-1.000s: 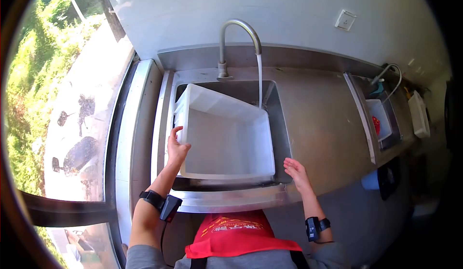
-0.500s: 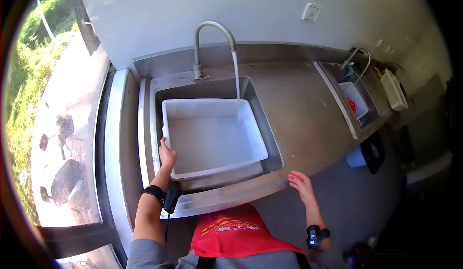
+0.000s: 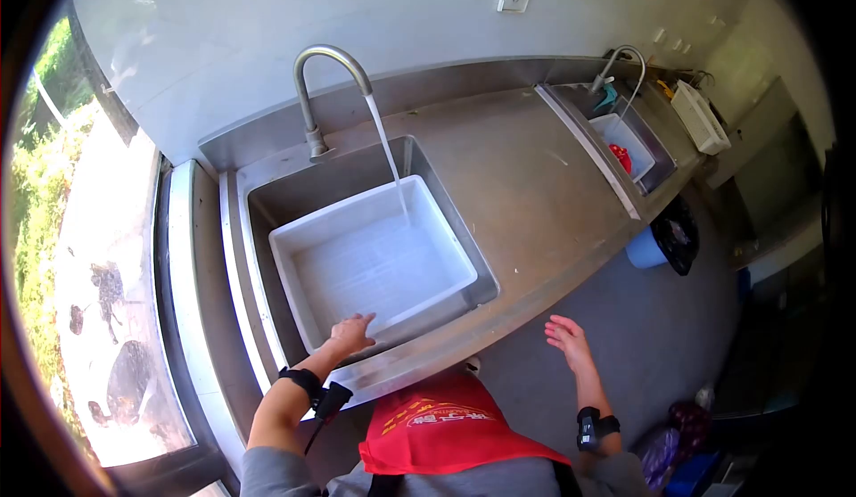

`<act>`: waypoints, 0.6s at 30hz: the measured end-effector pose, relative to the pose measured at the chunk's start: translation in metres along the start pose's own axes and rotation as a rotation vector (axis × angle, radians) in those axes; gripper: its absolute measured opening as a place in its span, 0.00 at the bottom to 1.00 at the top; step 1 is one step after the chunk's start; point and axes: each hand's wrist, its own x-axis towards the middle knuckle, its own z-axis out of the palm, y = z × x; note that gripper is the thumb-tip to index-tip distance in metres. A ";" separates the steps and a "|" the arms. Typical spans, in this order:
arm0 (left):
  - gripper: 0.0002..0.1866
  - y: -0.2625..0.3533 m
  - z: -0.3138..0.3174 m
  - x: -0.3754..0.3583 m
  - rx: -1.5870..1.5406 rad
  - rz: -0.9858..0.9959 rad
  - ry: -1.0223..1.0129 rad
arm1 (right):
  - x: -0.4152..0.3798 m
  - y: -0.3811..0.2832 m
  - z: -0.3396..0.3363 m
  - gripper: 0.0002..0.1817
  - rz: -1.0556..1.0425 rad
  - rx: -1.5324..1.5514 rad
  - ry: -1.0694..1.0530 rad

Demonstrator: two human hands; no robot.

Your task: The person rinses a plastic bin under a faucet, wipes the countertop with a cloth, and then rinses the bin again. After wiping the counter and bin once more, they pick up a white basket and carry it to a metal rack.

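Fingers of left hand (image 3: 350, 331) rest spread on the near rim of the white plastic tub (image 3: 374, 261), lying on top rather than curled round it, so no real clasp; hand is loose. Right hand (image 3: 569, 338) hangs free w/ fingers spread, off the counter edge over the floor, holding nothing and well apart from the tub. Tub sits inside the steel sink (image 3: 267, 198), turned a bit askew to the basin walls, its far right corner under the stream from the gooseneck tap (image 3: 330, 82); water lands just inside that corner. Handling, as a judgement: thin moulded plastic, light when dry, but prob. getting heavier w/ water in it, walls likely to flex and wet rim likely slippery. Best hold looks like the rolled lip on the two short sides, one hand each, not a one-handed pinch at the long edge, where it would sag and slop. Beyond the sink, bare steel counter (image 3: 526, 176) runs right to a second, smaller sink (image 3: 637, 145) w/ a white bin and sth red in it; window w/ greenery on the left.
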 end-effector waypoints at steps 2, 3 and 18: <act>0.28 0.007 0.011 0.013 0.057 -0.013 -0.138 | 0.000 0.014 -0.020 0.16 0.040 0.020 0.025; 0.27 0.005 0.018 0.018 0.079 -0.005 -0.115 | -0.001 0.020 -0.031 0.16 0.068 0.022 0.041; 0.22 0.157 -0.013 0.080 -0.338 -0.205 0.171 | -0.001 0.113 -0.324 0.21 0.261 0.119 0.290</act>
